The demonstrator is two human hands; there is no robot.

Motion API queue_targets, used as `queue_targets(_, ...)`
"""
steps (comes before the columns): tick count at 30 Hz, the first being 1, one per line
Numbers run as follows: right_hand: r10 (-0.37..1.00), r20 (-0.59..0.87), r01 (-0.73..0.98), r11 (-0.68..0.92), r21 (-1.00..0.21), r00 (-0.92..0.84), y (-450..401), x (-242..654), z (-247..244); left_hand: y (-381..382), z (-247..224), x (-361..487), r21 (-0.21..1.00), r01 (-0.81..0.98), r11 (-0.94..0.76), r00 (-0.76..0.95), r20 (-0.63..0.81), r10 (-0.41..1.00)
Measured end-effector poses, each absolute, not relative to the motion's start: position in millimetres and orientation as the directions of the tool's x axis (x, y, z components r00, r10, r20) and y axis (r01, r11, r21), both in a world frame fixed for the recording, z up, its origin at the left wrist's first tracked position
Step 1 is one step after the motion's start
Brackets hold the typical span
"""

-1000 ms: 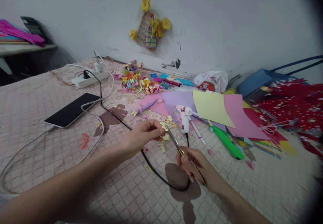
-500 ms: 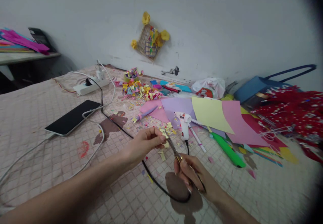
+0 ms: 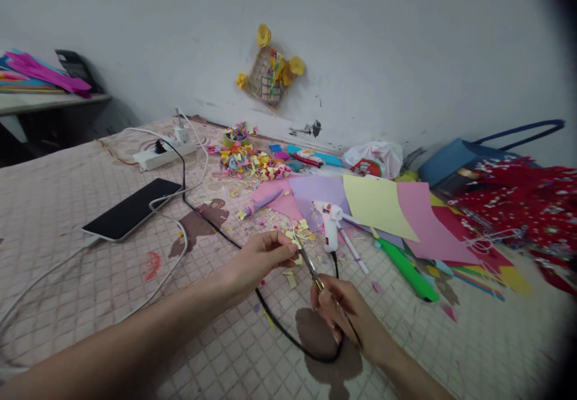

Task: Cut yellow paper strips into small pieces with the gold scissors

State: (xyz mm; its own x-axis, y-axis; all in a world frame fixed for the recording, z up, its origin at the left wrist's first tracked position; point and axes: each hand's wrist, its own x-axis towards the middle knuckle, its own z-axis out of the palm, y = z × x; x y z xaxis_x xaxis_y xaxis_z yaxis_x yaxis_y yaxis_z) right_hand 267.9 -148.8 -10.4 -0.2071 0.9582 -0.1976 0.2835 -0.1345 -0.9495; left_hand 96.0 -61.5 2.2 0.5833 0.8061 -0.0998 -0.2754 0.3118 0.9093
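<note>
My right hand (image 3: 336, 310) is wrapped round the handles of a pair of scissors (image 3: 311, 266), whose blades point up and left. Between the thumb and fingers of my left hand (image 3: 269, 253) a small pale yellow paper piece (image 3: 295, 239) is pinched, right at the blade tips. Yellow paper scraps (image 3: 304, 226) lie on the table just beyond the fingertips. Behind the scissors rests a white glue gun (image 3: 331, 226), its black cord (image 3: 288, 333) looping beneath both hands.
A phone (image 3: 130, 209) with a white charging cable lies left, near a power strip (image 3: 164, 155). Coloured sheets (image 3: 378, 205), a green cutter-like tool (image 3: 408, 271) and a heap of paper bits (image 3: 252, 163) spread behind. Red tinsel-like material (image 3: 527, 202) and a blue bag (image 3: 457, 157) stand right.
The scissors' handles and the fingers of my right hand have drawn closer together. My left hand keeps its pinch near the blades. The whole view has shifted very slightly.
</note>
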Motion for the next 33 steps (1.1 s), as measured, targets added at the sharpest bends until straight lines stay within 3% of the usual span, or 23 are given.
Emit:
queue_targets(25,0.981,-0.153,0.39,-0.095,-0.916,-0.119,-147.5,257.4,-5.9,-71.5,-4.2,104.7,0.906,-0.303,0.296,0.46,-0.133,0.878)
queue_targets(33,0.993,-0.068,0.487,-0.014,-0.874,-0.094,-147.2,257.5,-7.4,-69.7,-8.2,105.3,0.894,-0.326,0.306,0.467,-0.13,0.875)
